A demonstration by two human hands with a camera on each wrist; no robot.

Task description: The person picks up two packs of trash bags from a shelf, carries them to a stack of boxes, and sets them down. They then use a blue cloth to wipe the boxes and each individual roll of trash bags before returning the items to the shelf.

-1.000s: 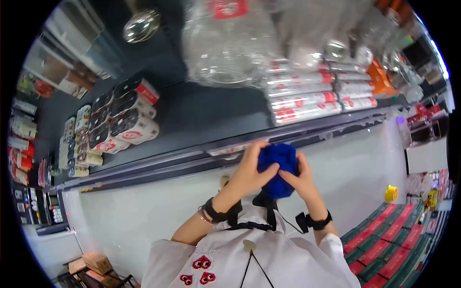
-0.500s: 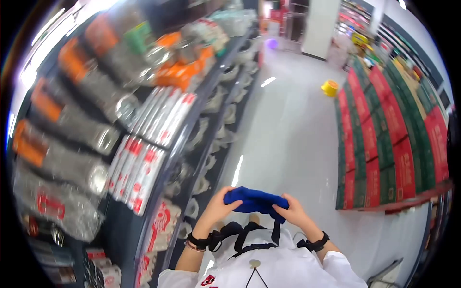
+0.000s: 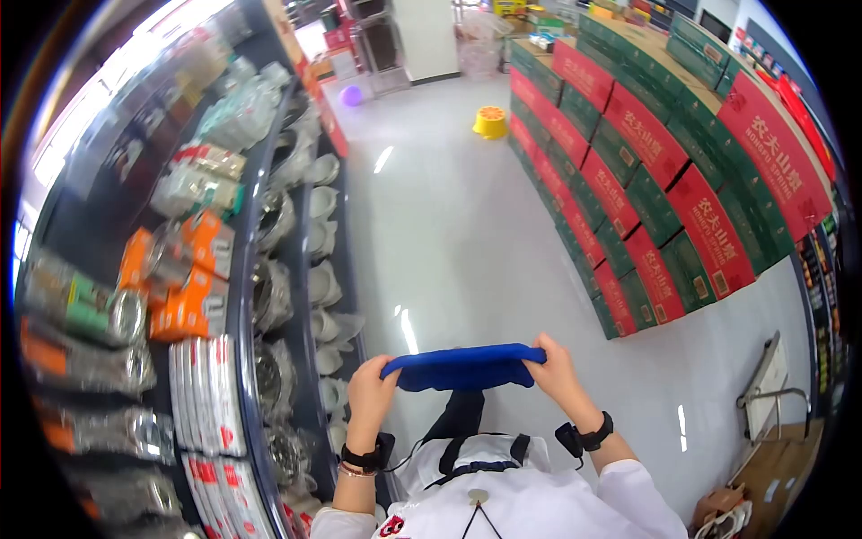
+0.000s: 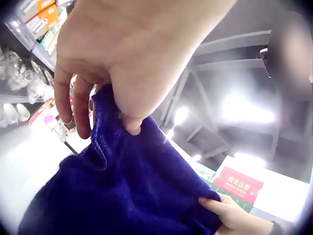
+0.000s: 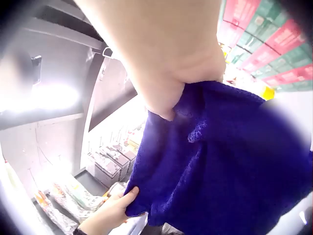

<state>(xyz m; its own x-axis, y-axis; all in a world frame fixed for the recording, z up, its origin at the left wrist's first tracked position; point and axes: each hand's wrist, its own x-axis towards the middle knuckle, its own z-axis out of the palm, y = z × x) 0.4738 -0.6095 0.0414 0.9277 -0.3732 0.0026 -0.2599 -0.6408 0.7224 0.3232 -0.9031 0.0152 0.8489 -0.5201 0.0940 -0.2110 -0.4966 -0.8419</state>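
1. Shirt point(image 3: 557, 494): white; at the near end of the head view.
2. Wristbands point(image 3: 594, 437): black; one strapped on each wrist.
3. Left hand point(image 3: 371, 393): grips the cloth at its left upper corner. In the left wrist view the thumb lies on one face of the cloth, with fingers on the other side.
4. Right hand point(image 3: 558, 368): grips the right upper corner, thumb on the face toward the person.
5. Cloth point(image 3: 462, 370): blue; suspended between both hands above the floor point(image 3: 431, 260). The upper edge is stretched nearly straight; the lower edge hangs with folds visible in both wrist views.
6. Shelf point(image 3: 241, 355): left side. White-and-red packs point(image 3: 206, 395) line its front edge; orange boxes point(image 3: 193, 301) stand farther along that edge.
7. Trolley point(image 3: 765, 386): on the floor at right, near the cartons' near corner.
8. Cartons point(image 3: 651, 193): red and green; stacked in tiers along the right edge of the aisle.
9. Tub point(image 3: 490, 124): yellow; on the floor beside the stack's far corner.
10. Pillar point(image 3: 431, 40): white; beyond the tub.
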